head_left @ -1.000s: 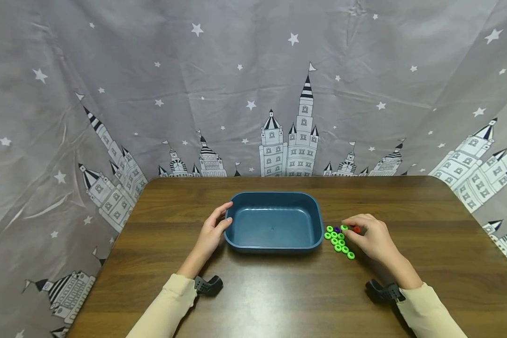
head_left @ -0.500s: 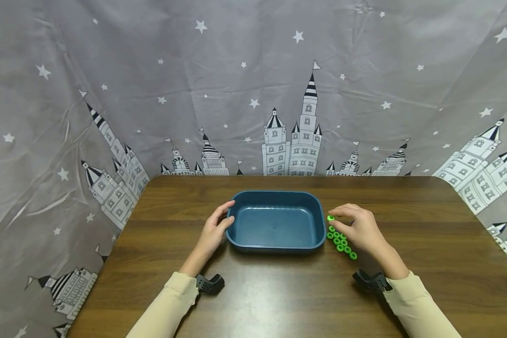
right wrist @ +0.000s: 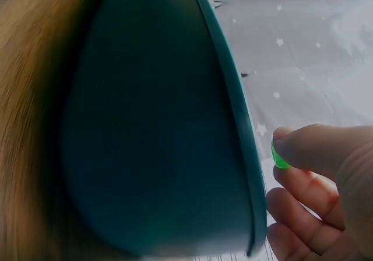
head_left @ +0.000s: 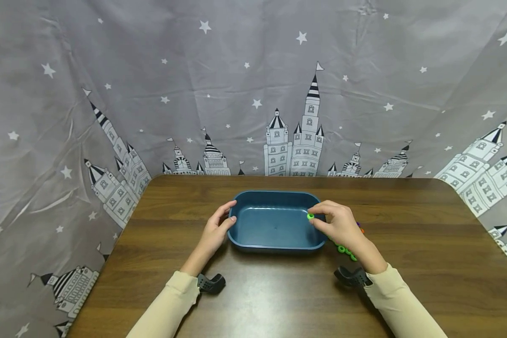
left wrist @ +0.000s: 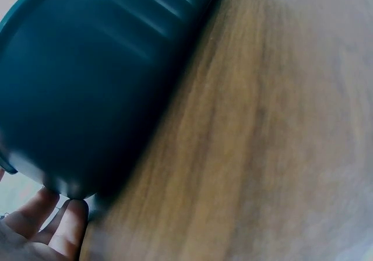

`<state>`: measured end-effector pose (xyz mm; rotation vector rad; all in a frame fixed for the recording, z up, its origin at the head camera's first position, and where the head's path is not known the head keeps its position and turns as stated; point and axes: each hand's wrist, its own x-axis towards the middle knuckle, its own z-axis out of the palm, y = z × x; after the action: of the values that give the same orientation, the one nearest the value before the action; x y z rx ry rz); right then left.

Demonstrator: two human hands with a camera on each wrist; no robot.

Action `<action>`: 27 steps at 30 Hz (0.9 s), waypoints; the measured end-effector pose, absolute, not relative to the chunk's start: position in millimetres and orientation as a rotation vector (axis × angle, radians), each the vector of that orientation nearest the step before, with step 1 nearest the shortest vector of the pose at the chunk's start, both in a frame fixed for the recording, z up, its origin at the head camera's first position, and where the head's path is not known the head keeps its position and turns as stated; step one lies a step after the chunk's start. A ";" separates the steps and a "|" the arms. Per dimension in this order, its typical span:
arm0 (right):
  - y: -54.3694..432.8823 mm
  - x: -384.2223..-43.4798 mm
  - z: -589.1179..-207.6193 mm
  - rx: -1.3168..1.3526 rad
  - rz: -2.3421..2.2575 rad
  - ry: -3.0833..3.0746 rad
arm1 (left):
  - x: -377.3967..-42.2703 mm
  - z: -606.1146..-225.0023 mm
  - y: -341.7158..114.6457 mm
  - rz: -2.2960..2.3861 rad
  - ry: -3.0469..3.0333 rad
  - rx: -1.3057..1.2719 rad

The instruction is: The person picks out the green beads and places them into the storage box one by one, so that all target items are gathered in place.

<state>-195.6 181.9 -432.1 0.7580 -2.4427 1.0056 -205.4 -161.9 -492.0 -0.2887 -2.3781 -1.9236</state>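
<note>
A dark blue rectangular plastic bin (head_left: 274, 230) sits mid-table, with nothing showing on its floor. My left hand (head_left: 213, 230) holds its left end, thumb over the rim and fingers against the outer wall. Between thumb and index finger, my right hand (head_left: 338, 224) pinches a small bright green ring (head_left: 310, 216) above the bin's right end. The right wrist view shows this green ring (right wrist: 280, 157) at the fingertips, just past the bin's rim (right wrist: 236, 98). More green rings (head_left: 341, 249) lie right of the bin, partly hidden under the right hand.
A purple ring (head_left: 358, 225) and an orange-red ring (head_left: 362, 231) peek out behind the right hand. The wooden table (head_left: 262, 295) ends at a grey curtain (head_left: 219, 94) printed with castles and stars. Black wrist straps (head_left: 211, 284) sit on both wrists.
My right hand picked up a green ring from the group and moved left with it, over the bin's right side. The left hand stays at the bin's left end.
</note>
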 end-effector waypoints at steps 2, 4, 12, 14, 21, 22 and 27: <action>174.6 -196.3 -430.9 0.774 1.012 -2.457 | -205.2 -492.2 -162.2 -1.925 -2.377 -0.287; 167.4 -197.1 -429.7 0.784 1.036 -2.473 | -205.6 -492.4 -162.2 -1.927 -2.376 -0.278; 142.9 -202.4 -430.9 0.805 1.089 -2.532 | -205.8 -492.3 -161.9 -1.921 -2.381 -0.270; 138.1 -203.0 -431.0 0.809 1.098 -2.532 | -205.3 -492.2 -161.8 -1.916 -2.384 -0.270; 124.0 -202.7 -431.1 0.804 1.144 -2.557 | -205.4 -490.3 -161.0 -1.914 -2.379 -0.285; 121.9 -202.3 -430.8 0.803 1.148 -2.567 | -205.9 -490.3 -160.9 -1.918 -2.380 -0.281; 110.8 -202.5 -431.4 0.814 1.165 -2.591 | -206.6 -490.8 -161.0 -1.937 -2.370 -0.266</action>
<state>-202.5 110.8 -431.4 0.8143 -2.5905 1.1647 -206.6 -161.0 -490.8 -0.2658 -2.3697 -1.9367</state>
